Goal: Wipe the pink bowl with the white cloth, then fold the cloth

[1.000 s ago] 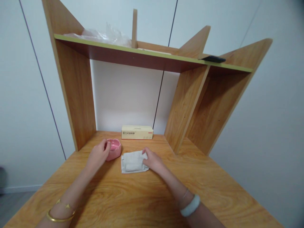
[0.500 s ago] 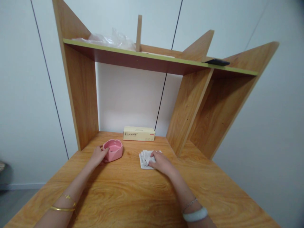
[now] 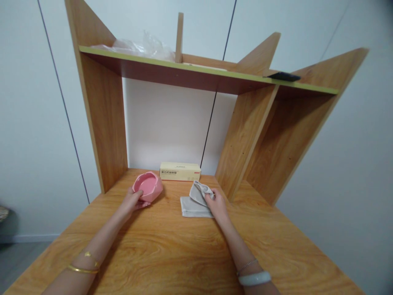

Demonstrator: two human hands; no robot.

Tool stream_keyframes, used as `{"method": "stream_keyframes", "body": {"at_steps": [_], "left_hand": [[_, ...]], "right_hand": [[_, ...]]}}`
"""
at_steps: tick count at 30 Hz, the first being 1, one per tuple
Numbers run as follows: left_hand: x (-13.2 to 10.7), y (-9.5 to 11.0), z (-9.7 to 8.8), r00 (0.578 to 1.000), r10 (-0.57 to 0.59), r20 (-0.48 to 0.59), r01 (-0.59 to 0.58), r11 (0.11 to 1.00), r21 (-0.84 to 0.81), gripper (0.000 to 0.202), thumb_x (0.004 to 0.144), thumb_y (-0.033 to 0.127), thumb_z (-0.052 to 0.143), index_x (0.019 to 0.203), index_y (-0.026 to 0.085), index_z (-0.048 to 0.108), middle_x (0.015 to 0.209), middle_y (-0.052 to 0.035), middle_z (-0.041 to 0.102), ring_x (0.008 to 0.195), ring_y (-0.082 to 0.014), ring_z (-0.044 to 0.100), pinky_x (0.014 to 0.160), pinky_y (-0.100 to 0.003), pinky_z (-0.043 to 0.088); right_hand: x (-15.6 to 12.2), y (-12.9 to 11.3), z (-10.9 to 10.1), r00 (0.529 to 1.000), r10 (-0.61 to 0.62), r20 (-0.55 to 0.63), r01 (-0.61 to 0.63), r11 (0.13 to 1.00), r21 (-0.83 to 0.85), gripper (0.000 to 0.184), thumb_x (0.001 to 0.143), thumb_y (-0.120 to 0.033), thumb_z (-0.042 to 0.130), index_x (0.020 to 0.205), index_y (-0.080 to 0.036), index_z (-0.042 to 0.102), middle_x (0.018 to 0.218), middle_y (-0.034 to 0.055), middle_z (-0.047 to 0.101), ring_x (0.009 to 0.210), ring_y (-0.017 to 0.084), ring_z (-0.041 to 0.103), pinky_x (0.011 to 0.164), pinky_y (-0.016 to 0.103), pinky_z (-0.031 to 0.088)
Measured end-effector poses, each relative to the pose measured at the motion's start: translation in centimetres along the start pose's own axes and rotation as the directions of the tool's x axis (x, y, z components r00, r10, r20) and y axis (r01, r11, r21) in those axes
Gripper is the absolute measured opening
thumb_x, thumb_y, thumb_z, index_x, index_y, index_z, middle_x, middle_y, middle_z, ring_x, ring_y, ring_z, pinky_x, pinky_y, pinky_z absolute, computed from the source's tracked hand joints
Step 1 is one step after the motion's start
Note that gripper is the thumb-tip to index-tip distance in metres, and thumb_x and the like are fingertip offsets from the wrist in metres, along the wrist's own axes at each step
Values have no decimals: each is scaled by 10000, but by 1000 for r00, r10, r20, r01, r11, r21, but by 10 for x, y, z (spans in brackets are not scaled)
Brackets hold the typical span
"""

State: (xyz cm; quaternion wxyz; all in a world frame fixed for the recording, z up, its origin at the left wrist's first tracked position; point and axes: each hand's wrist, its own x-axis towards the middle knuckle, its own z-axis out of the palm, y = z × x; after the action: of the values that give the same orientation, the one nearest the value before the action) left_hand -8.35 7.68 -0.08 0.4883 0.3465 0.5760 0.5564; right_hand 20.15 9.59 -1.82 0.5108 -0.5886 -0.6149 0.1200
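Observation:
My left hand point(image 3: 134, 200) grips a pink faceted ashtray point(image 3: 155, 190) by its near left side, thumb over the rim and fingers beneath. The ashtray is tilted, its hollow turned towards me. My right hand point(image 3: 217, 205) pinches a crumpled light grey cloth point(image 3: 198, 192), lifted at an angle. Below it, a folded grey cloth point(image 3: 195, 211) lies flat on the table. Whether the two cloths are joined I cannot tell.
A cream cardboard box point(image 3: 180, 171) stands behind, against the wall on the wooden table point(image 3: 159, 254). Above hangs a shelf point(image 3: 172, 70) bearing clear plastic wrap point(image 3: 144, 46) and a flat dark object point(image 3: 284, 76). Wooden uprights point(image 3: 245, 139) rise at left and right.
My left hand has raised the ashtray off the table and tipped it towards me. My right hand has lifted the crumpled cloth up and right from the folded one.

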Motion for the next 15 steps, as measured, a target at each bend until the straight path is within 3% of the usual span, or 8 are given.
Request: {"method": "stream_keyframes", "body": {"at_steps": [4, 9, 12, 15], "left_hand": [[-10, -3, 12, 995, -7, 102, 13, 998, -58, 459, 800, 134, 428, 1216, 216, 254, 652, -5, 602, 450, -118, 603, 441, -214, 516], [-15, -14, 30, 984, -44, 174, 42, 999, 19, 751, 723, 72, 536, 1289, 243, 73, 711, -10, 603, 402, -126, 590, 422, -246, 520], [-16, -20, 36, 974, -20, 226, 9, 999, 50, 705, 706, 103, 574, 1265, 208, 155, 857, -67, 598, 476, -131, 614, 493, -285, 547], [-19, -25, 38, 969, 90, 232, -118, 987, 108, 609, 677, 143, 615, 1188, 177, 286, 1025, -111, 542, 641, -153, 635, 577, -305, 562]], "right_hand": [[1, 0, -5, 988, 62, -142, -49, 994, 96, 250, 690, -386, 428, 738, -166, 535, 657, 17, 573, 624, 170, 511, 580, 254, 381], [7, -2, -20, 949, 124, -291, -65, 976, 206, 316, 716, -421, 395, 835, -154, 513, 753, 34, 569, 673, 167, 510, 613, 262, 399], [16, -11, -33, 934, 124, -334, -40, 968, 248, 334, 718, -440, 404, 854, -154, 508, 764, 28, 561, 675, 157, 500, 627, 260, 398], [24, -28, -43, 932, 78, -355, 18, 966, 258, 340, 714, -447, 429, 857, -151, 516, 778, 30, 563, 673, 150, 492, 632, 259, 392]]}}
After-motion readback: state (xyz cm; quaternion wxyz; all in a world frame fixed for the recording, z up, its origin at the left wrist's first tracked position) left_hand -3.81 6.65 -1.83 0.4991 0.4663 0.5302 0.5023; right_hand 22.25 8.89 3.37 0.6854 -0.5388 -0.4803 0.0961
